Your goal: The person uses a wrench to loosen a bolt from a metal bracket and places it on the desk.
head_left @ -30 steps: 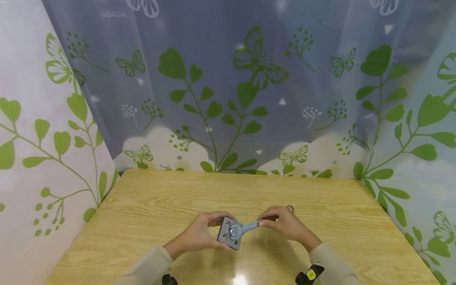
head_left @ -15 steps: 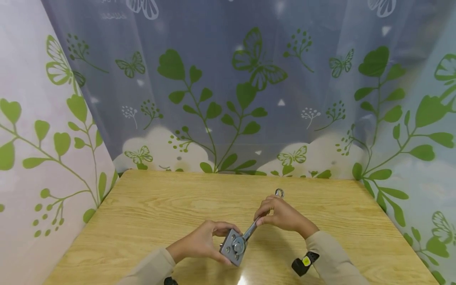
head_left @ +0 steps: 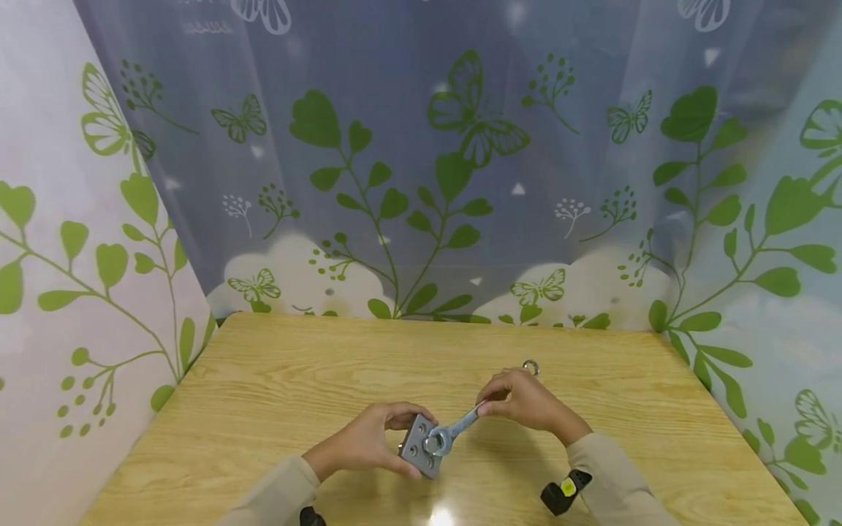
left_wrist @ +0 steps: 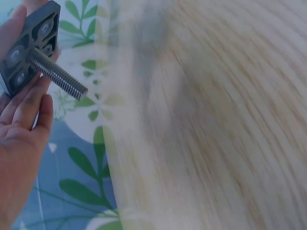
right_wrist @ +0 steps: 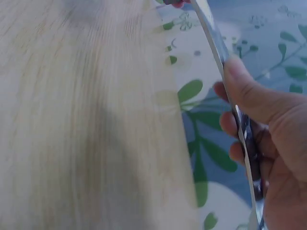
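Note:
My left hand grips a square grey plate with holes by its edges, tilted above the table. A hex bolt passes through its middle. In the left wrist view its long threaded shank sticks out of the ribbed back, with no nut visible on it. My right hand pinches a ring spanner by the handle, thumb on one side and fingers on the other. The spanner's near ring overlaps the bolt head, apparently off-centre; whether it seats on the hex I cannot tell. Its far ring shows beyond my right hand.
A wood-grain table lies under both hands. Behind and beside it hangs a printed curtain with leaves and butterflies. A dark wrist strap with a yellow patch sits on the right sleeve.
The spanner handle first swung up steeper, away from me, then came back shallower. Its ring now sits off-centre over the bolt head. The plate dipped, then rose slightly, still in my left hand.

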`<state>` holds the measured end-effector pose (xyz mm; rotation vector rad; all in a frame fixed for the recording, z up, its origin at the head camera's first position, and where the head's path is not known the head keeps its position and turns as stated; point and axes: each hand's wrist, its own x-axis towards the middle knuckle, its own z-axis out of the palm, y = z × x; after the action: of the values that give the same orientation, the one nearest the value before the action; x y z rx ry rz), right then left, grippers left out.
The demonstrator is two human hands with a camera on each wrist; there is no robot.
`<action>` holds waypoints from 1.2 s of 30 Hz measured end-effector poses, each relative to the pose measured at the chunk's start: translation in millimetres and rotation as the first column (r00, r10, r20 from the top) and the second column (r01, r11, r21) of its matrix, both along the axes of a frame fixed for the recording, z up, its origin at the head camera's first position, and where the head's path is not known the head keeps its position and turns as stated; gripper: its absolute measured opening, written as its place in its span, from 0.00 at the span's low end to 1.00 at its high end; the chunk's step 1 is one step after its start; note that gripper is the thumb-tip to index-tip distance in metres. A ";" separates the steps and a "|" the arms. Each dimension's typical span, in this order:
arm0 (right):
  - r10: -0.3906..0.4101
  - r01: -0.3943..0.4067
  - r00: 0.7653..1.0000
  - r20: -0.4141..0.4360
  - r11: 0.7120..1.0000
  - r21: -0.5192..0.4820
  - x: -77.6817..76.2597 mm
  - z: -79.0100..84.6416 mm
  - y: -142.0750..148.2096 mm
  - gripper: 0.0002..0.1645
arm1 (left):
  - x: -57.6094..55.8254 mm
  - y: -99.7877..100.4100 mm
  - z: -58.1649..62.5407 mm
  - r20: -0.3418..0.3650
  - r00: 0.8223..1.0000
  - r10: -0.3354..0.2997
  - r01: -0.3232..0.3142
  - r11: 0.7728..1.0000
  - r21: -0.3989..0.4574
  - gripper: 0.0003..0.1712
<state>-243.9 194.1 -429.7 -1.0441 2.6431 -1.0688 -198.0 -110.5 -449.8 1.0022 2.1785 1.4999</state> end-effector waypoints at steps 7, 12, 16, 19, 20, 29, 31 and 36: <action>-0.322 0.325 0.933 0.159 0.946 0.006 0.4 -22.2 18.5 0.13 | -7.0 -19.1 -8.5 0.053 0.982 0.179 -0.180 0.983 0.020 0.38; -0.514 0.519 0.834 0.202 0.854 0.033 6.6 -38.0 25.9 0.13 | -10.2 -26.6 -10.3 0.064 0.969 0.238 -0.241 0.970 0.036 0.39; -0.585 0.592 0.782 0.218 0.805 0.035 10.8 -50.3 28.6 0.12 | -11.2 -28.3 -8.7 0.070 0.962 0.264 -0.268 0.962 0.056 0.40; -0.607 0.612 0.774 0.181 0.790 0.037 12.0 -57.0 29.0 0.11 | -11.4 -28.1 -7.6 0.071 0.959 0.275 -0.279 0.958 0.066 0.41; -0.608 0.610 0.780 0.151 0.792 0.038 11.8 -58.4 28.9 0.10 | -11.6 -28.0 -7.4 0.069 0.958 0.278 -0.283 0.957 0.069 0.41; -0.591 0.592 0.805 0.051 0.806 0.001 14.0 -66.2 24.9 0.09 | -10.3 -25.1 -5.9 0.049 0.955 0.293 -0.296 0.951 0.088 0.42; -0.608 0.609 0.793 0.041 0.793 -0.004 14.7 -66.3 24.0 0.11 | -10.3 -24.4 -6.2 0.046 0.955 0.293 -0.296 0.951 0.091 0.42; -0.662 0.662 0.749 -0.001 0.749 0.006 14.5 -64.0 22.9 0.17 | -10.2 -23.0 -5.0 0.035 0.953 0.302 -0.304 0.948 0.098 0.42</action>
<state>-229.3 216.9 -493.7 -0.0424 3.0857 -1.1382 -208.1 -133.5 -454.8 0.6992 2.3449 1.7617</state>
